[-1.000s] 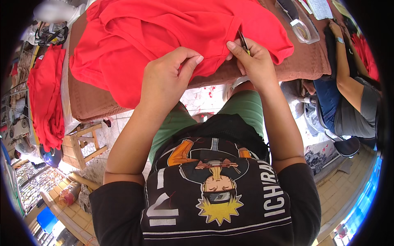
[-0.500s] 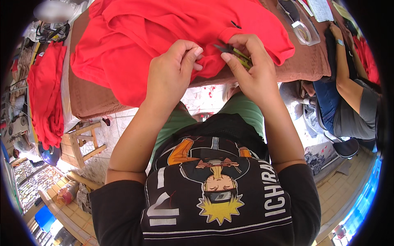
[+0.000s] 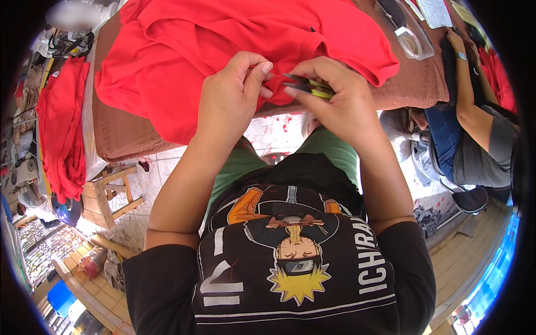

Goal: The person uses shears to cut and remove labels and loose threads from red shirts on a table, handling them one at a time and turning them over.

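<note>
A large red garment [image 3: 167,72] lies bunched over the near edge of the table. My left hand [image 3: 234,89] is closed in a pinch in front of the cloth, thumb against the fingers; what lies between the fingertips is too small to make out. In my right hand [image 3: 340,95] is a pair of thread snips [image 3: 318,90] with yellow-green handles. Their dark blades stand apart and point left, toward my left fingertips, with red cloth behind them.
A brown cloth [image 3: 125,134] covers the table. At the far right sits a clear plastic tray [image 3: 414,44] with things in it, near a written sheet [image 3: 435,12]. Another person's arm [image 3: 466,84] reaches in on the right. Red cloth [image 3: 61,128] hangs at left, above a wooden stool [image 3: 103,201].
My right hand has turned and shifted a little left, bringing the snips nearer my left fingertips with their blades visibly apart. My left hand stays pinched, almost in place.
</note>
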`<move>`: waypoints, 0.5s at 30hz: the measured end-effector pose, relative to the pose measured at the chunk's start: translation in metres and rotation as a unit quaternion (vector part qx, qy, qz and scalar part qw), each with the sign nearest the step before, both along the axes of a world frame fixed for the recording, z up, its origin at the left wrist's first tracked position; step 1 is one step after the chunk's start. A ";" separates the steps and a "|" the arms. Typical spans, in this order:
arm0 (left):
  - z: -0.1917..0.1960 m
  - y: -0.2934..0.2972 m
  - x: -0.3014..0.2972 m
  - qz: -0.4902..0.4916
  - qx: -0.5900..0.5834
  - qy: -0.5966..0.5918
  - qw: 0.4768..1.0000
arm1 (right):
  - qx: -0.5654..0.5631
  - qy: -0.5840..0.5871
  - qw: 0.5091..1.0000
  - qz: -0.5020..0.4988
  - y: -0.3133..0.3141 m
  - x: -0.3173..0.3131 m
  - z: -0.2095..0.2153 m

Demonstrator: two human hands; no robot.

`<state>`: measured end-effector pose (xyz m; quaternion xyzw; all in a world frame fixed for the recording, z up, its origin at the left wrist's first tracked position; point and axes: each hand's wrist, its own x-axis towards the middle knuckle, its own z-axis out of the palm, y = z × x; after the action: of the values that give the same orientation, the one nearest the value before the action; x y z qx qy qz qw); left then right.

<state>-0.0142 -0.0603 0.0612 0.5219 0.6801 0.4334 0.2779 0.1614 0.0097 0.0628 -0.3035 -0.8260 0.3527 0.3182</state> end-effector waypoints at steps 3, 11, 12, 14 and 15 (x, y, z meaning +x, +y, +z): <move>0.001 0.000 0.001 -0.001 0.001 -0.003 1.000 | 0.026 0.009 0.999 -0.016 -0.003 -0.008 -0.004; 0.001 -0.003 0.000 -0.003 0.011 0.006 1.000 | 0.075 -0.004 0.997 -0.017 -0.001 -0.008 -0.008; 0.003 -0.004 0.000 -0.012 0.020 0.002 1.000 | 0.083 -0.011 0.996 -0.014 -0.001 -0.008 -0.008; 0.011 -0.007 -0.002 -0.028 0.038 -0.005 0.999 | 0.100 -0.025 0.995 -0.007 -0.001 -0.008 -0.007; 0.026 -0.008 -0.010 -0.117 0.097 0.052 0.987 | 0.082 -0.013 0.996 -0.015 0.000 -0.006 -0.006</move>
<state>-0.0244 -0.0685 0.0869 0.6439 0.5829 0.4340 0.2392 0.1549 0.0099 0.0568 -0.2937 -0.8513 0.2751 0.3366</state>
